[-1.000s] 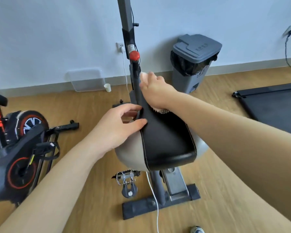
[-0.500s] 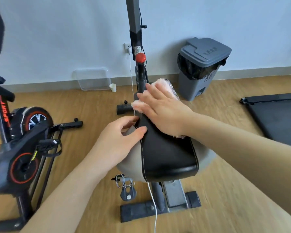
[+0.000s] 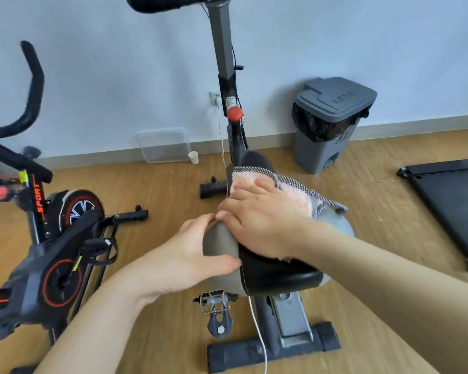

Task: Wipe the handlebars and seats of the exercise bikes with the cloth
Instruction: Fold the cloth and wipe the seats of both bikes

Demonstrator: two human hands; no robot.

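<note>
Now presses R hand [image 3: 257, 222] flat on pink cloth [image 3: 289, 195], fingers straight & together, nothing clenched. Pins cloth onto front & middle of black seat [image 3: 278, 273] of grey bike [image 3: 292, 322], w/ checkered edge hanging off seat's R side. Rear of seat uncovered, glossy, nearest camera. Grips seat's L flank w/ L hand [image 3: 189, 255]: thumb along stitched edge of black top, fingers curled over grey side, index tip right against R hand's fingers. Both forearms bare, reaching in from bottom of view.

Ahead of seat: bike's upright post [image 3: 224, 49] w/ red knob [image 3: 235, 113], black handlebar [image 3: 168, 2] at very top, cut by frame edge. Wall socket [image 3: 214, 98] low behind post, white lead dropping from it. Below seat: pedal [image 3: 217, 303], white cable [image 3: 257, 327] trailing down across base bar.

To L, well apart: 2nd bike [image 3: 62, 265], black w/ orange trim, "SPORT" on frame, curved black bars [image 3: 33, 85] slightly blurred. Along wall: clear plastic box [image 3: 164, 145], paper cup [image 3: 193, 157] just beside it, grey lidded bin [image 3: 333, 122] w/ black liner to R of post. Far R on wood floor [image 3: 157, 319]: black treadmill deck [image 3: 454, 206], partly out of view.
</note>
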